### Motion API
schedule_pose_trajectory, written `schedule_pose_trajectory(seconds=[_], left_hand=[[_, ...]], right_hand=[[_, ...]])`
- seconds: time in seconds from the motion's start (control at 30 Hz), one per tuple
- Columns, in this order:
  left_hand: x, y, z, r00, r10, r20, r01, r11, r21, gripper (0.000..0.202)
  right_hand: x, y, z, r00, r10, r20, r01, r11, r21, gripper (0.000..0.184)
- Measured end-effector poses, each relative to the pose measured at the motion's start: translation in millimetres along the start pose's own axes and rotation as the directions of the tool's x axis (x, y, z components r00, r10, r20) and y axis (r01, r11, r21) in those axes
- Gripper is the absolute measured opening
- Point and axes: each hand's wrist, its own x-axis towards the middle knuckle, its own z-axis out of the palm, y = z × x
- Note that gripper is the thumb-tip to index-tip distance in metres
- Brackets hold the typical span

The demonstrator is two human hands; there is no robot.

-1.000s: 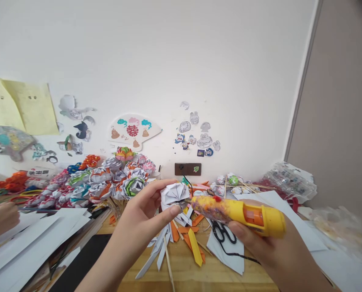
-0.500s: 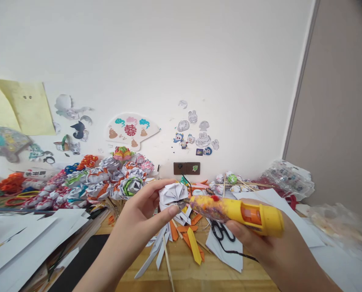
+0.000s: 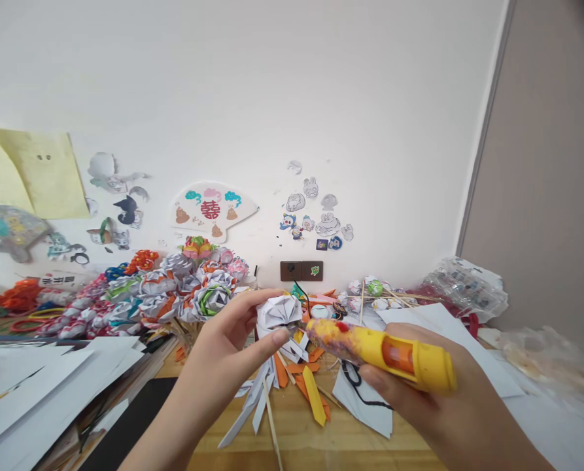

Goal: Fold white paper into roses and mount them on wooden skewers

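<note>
My left hand (image 3: 245, 337) is closed on a white folded paper flower (image 3: 280, 313), with the thumb along its lower side. A yellow hot glue gun (image 3: 380, 350), smeared with purple and red near its front, is gripped in my right hand (image 3: 419, 386). Its nozzle points left at the flower's underside; whether the tip touches the paper I cannot tell. Below the flower, white paper strips (image 3: 245, 412) and orange and yellow folded strips (image 3: 314, 396) lie on the wooden table (image 3: 223, 458). A thin wooden stick (image 3: 272, 425) runs toward me.
Many finished paper flowers (image 3: 167, 288) are massed at the back left. White sheets (image 3: 41, 399) and a black sheet (image 3: 129, 425) lie on the left. A black cord (image 3: 304, 294) hangs from the wall socket (image 3: 301, 271). Plastic bags (image 3: 468, 291) sit at the back right.
The glue gun's rear has dropped slightly and my right hand has shifted a little lower. My left hand and the flower have hardly moved.
</note>
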Motion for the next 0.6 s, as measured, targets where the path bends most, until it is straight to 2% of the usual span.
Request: schedule_pose_trajectory(seconds=[0.07, 0.17, 0.27, 0.33, 0.4, 0.47, 0.6], left_hand=[[0.2, 0.2, -1.3, 0.999, -0.02, -0.025, 0.02, 1.0, -0.004, 0.027], [0.6, 1.5, -3.5, 0.996, -0.046, -0.078, 0.045, 0.999, -0.012, 0.03], [0.5, 4.1, -5.7, 0.986, -0.088, -0.143, 0.083, 0.996, -0.037, 0.034], [0.2, 5.8, -7.5, 0.981, -0.107, -0.163, 0.096, 0.992, -0.078, 0.036], [-0.1, 6.8, -9.5, 0.981, -0.102, -0.166, 0.081, 0.989, -0.126, 0.037], [-0.2, 7.1, -11.3, 0.983, -0.084, -0.165, 0.056, 0.984, -0.17, 0.037], [-0.8, 7.4, -12.8, 0.98, -0.078, -0.185, 0.034, 0.972, -0.232, 0.036]], right_hand=[[-1.3, -0.1, -0.2, 0.999, -0.013, 0.029, 0.014, 0.998, -0.055, 0.043], [-1.9, 2.2, 4.2, 0.989, -0.012, 0.144, 0.035, 0.987, -0.157, 0.041], [1.5, 8.2, 20.4, 0.96, 0.092, 0.266, -0.002, 0.947, -0.321, 0.034], [5.8, 15.4, 39.8, 0.921, 0.211, 0.327, -0.051, 0.899, -0.434, 0.026], [9.9, 25.9, 64.9, 0.863, 0.332, 0.38, -0.098, 0.85, -0.518, 0.01], [12.2, 39.0, 92.5, 0.814, 0.419, 0.403, -0.127, 0.805, -0.579, 0.023], [8.1, 66.1, 139.7, 0.792, 0.489, 0.366, -0.18, 0.759, -0.625, 0.038]])
